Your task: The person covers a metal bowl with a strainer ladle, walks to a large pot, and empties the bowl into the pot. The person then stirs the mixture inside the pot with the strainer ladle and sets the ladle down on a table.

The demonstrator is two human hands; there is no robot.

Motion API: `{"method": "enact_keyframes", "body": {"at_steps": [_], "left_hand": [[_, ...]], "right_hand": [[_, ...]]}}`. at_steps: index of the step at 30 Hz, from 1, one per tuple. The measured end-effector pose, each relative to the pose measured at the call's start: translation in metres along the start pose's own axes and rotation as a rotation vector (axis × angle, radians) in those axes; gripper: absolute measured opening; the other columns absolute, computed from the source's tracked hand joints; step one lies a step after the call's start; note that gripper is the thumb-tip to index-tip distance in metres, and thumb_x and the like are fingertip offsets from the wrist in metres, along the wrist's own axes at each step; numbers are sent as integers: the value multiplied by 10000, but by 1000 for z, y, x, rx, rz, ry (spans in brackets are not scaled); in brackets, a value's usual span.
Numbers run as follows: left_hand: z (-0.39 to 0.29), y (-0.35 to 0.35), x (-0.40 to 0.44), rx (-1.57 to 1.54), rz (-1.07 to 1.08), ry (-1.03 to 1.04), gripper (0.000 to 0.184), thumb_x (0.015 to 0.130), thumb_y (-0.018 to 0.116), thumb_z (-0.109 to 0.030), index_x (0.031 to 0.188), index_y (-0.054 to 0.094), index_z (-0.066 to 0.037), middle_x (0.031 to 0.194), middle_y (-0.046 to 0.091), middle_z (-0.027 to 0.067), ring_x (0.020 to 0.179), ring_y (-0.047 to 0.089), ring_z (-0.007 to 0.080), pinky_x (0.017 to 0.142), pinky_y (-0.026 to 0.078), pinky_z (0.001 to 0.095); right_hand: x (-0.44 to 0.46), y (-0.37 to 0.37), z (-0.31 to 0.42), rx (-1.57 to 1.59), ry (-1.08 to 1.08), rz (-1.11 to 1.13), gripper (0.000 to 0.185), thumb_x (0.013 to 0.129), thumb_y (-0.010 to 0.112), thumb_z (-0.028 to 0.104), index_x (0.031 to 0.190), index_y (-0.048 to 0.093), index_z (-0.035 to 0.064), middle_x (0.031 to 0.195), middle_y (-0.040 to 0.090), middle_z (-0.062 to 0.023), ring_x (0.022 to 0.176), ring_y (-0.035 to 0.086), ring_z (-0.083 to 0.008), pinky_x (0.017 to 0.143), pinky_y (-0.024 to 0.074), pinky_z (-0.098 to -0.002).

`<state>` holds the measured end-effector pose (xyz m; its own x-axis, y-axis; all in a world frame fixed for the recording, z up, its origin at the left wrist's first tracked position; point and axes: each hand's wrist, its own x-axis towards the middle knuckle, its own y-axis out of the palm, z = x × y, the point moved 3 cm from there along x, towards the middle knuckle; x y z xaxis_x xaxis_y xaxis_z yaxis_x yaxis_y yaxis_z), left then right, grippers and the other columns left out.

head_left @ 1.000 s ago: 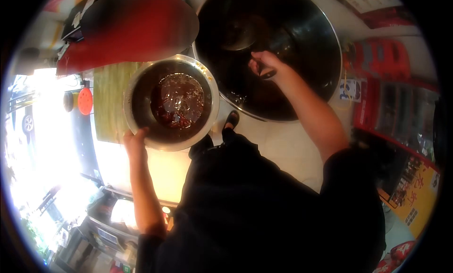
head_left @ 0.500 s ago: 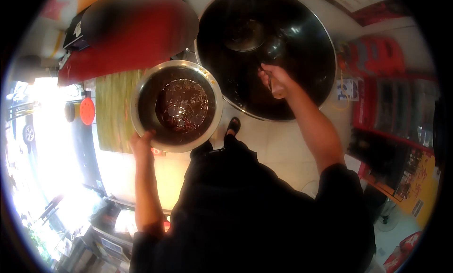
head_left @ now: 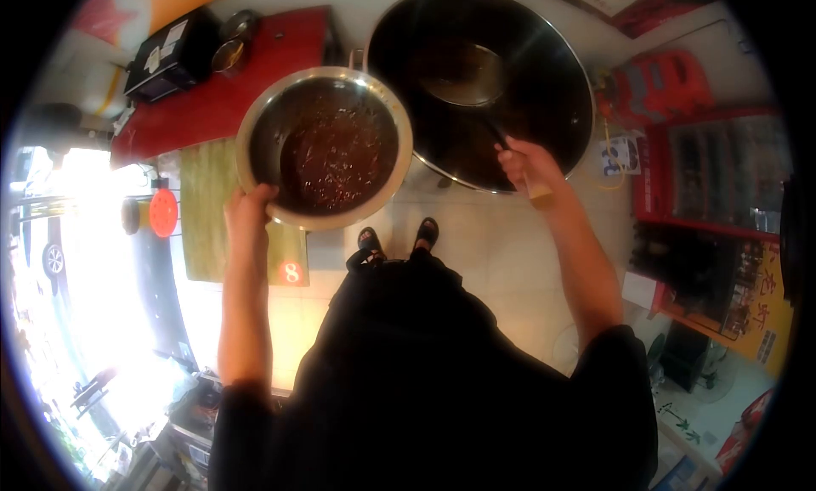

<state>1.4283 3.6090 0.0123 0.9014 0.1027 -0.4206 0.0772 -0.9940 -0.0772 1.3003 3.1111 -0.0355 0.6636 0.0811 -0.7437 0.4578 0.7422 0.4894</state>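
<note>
Right hand [head_left: 529, 166] — fingers closed round the ladle [head_left: 466, 76] — had shifted toward five o'clock over the pot [head_left: 557, 62]; left hand [head_left: 248, 204], fingers curled, gripped the bowl [head_left: 269, 143] at eight.

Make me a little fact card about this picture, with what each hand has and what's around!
Left hand: holds the metal bowl by its rim
In the bowl: shiny, dark reddish-brown stuff
Right hand: grips the handle of a ladle
Ladle's round end: over or in the big round pan; can't tell which
Behind the bowl: red table
Number: white 8 on the greenish board
Feet: dark sandals, pale floor
</note>
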Motion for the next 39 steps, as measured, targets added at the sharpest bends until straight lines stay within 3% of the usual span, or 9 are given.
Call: {"method": "enact_keyframes", "body": {"at_steps": [5,8,13,17,23,31,33,38,39], "left_hand": [[-41,4,27,93,104,11,186,808,673,-51,979,693,20,810,663,74,658,618,169,619,511,306],[-62,14,33,81,178,48,185,807,666,-40,979,697,19,803,658,73,653,610,170,605,501,305],[-86,29,47,107,291,65,177,815,658,-44,977,684,24,814,679,116,684,698,248,660,627,419],[-90,42,60,75,330,78,170,811,669,-55,963,675,21,802,673,119,664,693,251,651,624,418],[-95,75,69,71,320,66,81,809,685,-60,800,624,-7,679,609,85,551,562,188,528,513,378],[-101,120,65,43,289,86,32,801,659,-30,797,635,-9,702,606,84,571,543,181,509,419,377],[-100,131,66,10,300,66,41,799,668,-36,795,637,-10,704,607,83,575,547,180,511,420,376],[-94,155,72,21,200,90,80,794,697,-60,793,677,17,716,649,121,615,617,207,508,434,399],[-93,159,70,31,202,118,77,780,685,-35,761,611,-27,682,595,73,549,541,182,477,406,389]], "right_hand": [[-47,12,-25,99,-62,4,194,1035,645,242,1071,594,58,807,606,20,591,543,-52,506,473,-209],[-66,11,-44,129,-108,-37,190,1027,656,227,1071,592,53,805,608,16,588,546,-59,504,475,-215],[-97,21,-69,177,-162,-76,178,1020,666,212,1071,592,58,804,613,17,582,544,-63,507,477,-222],[-110,27,-81,181,-173,-88,163,1016,665,206,1070,597,68,806,616,29,579,540,-57,509,469,-215],[-134,25,-83,143,-215,-92,144,1015,656,198,1069,621,69,806,607,40,584,532,-47,513,457,-206],[-229,66,-47,0,-269,-126,222,1027,638,211,1188,634,58,809,572,19,584,516,-63,495,442,-227],[-258,87,-36,-167,-398,-242,252,1030,629,212,1224,636,52,804,565,6,560,511,-74,468,433,-243],[-298,126,-19,-335,-462,-300,261,1027,626,203,1235,628,45,804,577,-14,492,497,-74,411,414,-253],[-300,132,-18,-372,-464,-292,243,1025,628,200,1213,625,47,801,580,-17,491,501,-72,408,416,-247]]}}
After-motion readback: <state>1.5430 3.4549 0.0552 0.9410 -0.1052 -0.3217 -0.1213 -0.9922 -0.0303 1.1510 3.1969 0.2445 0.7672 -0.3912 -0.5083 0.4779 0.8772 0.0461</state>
